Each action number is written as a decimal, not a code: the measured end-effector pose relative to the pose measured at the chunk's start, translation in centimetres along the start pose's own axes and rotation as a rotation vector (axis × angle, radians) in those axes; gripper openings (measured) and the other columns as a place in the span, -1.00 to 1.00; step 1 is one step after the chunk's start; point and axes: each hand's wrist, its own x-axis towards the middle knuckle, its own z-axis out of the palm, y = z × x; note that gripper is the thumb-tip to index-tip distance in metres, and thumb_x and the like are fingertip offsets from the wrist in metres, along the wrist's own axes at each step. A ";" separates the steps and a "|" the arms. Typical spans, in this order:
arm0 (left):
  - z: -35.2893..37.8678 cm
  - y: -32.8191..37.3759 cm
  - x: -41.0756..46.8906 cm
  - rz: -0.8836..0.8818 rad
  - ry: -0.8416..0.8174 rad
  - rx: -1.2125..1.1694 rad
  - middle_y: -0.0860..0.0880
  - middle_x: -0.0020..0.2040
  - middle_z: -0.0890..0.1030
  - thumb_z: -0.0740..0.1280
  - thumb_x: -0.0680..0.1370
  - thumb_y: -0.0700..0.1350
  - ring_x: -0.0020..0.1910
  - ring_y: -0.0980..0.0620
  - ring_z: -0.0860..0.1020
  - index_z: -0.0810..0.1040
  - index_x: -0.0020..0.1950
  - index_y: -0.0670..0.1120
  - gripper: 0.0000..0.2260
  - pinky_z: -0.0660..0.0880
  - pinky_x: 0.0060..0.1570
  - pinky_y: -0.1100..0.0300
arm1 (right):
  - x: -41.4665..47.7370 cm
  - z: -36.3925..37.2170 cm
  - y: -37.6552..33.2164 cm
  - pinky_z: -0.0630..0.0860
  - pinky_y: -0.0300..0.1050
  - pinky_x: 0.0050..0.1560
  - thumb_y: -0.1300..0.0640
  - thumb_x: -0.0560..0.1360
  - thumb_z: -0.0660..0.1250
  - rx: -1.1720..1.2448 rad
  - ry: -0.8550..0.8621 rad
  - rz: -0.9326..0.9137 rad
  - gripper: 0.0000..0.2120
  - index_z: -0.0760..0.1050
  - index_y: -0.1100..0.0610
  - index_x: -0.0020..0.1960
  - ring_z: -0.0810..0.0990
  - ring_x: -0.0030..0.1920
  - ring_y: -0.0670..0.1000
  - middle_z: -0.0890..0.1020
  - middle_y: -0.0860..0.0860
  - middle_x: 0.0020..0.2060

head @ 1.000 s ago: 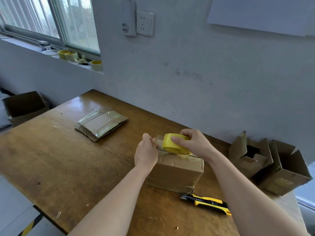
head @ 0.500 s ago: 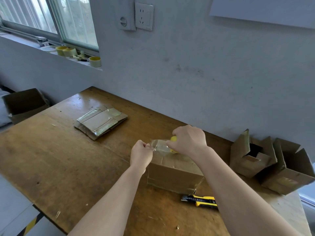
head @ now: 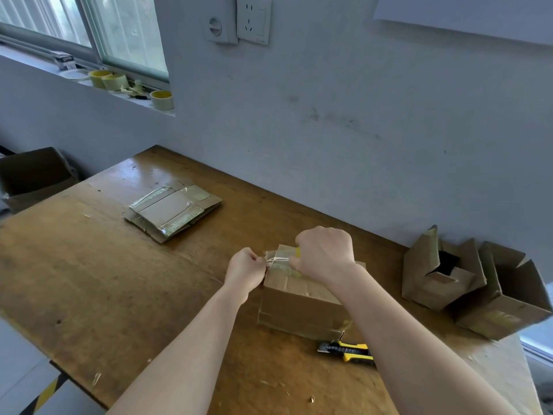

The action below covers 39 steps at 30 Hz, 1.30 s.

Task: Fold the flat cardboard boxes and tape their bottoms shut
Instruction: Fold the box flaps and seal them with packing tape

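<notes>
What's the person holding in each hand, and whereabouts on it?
The right hand grips the yellow tape roll, mostly covering it. The left hand pinches the free end of the clear tape strip.

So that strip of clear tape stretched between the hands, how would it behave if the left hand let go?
The tape strip looks thin and already wrinkled, so it would probably go limp and curl. Being sticky, it may cling to itself or to the box below. The left hand pinches its end while the right hand covers the roll, so tension alone likely keeps it flat.
</notes>
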 end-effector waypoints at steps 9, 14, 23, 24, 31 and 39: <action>0.2 -0.4 0.3 0.098 0.061 0.060 -0.03 -0.16 0.57 0.22 0.61 -0.10 -0.24 0.04 0.56 0.44 -0.10 -0.03 -0.90 0.44 -0.37 0.20 | 0.4 0.2 0.1 0.40 -0.18 -0.43 -0.06 0.51 0.24 0.017 -0.002 0.044 -0.75 0.54 0.06 -0.24 0.51 -0.39 -0.03 0.54 -0.05 -0.41; 0.6 -0.2 0.5 0.012 0.000 0.040 -0.06 -0.15 0.56 0.21 0.60 -0.13 -0.27 0.05 0.50 0.49 -0.02 -0.09 -0.91 0.37 -0.39 0.22 | 0.4 0.3 -0.1 0.35 -0.19 -0.44 -0.07 0.49 0.27 -0.005 -0.016 0.035 -0.75 0.52 0.06 -0.26 0.51 -0.39 -0.03 0.54 -0.05 -0.41; 0.4 0.0 0.1 -0.248 -0.284 -0.174 -0.01 -0.18 0.58 0.23 0.58 -0.02 -0.23 0.05 0.48 0.57 -0.05 -0.10 -0.80 0.37 -0.30 0.23 | 0.5 0.5 -0.2 0.30 -0.18 -0.48 -0.04 0.47 0.27 0.007 -0.016 0.021 -0.75 0.47 0.06 -0.31 0.46 -0.42 -0.04 0.52 -0.06 -0.42; 0.2 0.0 0.1 -0.257 -0.280 -0.167 -0.02 -0.15 0.58 0.24 0.58 -0.02 -0.20 0.04 0.49 0.56 0.00 -0.11 -0.81 0.40 -0.25 0.22 | 0.4 0.5 -0.2 0.30 -0.18 -0.48 -0.04 0.47 0.27 0.008 -0.010 0.020 -0.74 0.47 0.07 -0.32 0.46 -0.43 -0.04 0.52 -0.06 -0.42; 1.0 -0.8 -1.5 0.366 0.221 0.076 0.04 0.00 0.60 0.25 0.57 -0.25 -0.16 0.22 0.51 0.44 0.18 -0.01 -0.77 0.38 -0.26 0.37 | 0.3 0.3 -0.3 0.28 -0.18 -0.47 -0.05 0.49 0.27 0.003 0.000 0.024 -0.72 0.43 0.07 -0.33 0.43 -0.43 -0.03 0.50 -0.05 -0.42; 1.9 -0.7 -1.0 0.366 0.069 0.132 0.05 0.13 0.63 0.09 0.66 -0.01 -0.02 0.15 0.58 0.53 0.21 0.07 -0.74 0.47 -0.10 0.33 | -0.2 0.0 -0.6 0.30 -0.18 -0.48 -0.07 0.53 0.23 -0.001 0.017 0.022 -0.68 0.43 0.07 -0.33 0.44 -0.44 -0.05 0.49 -0.05 -0.42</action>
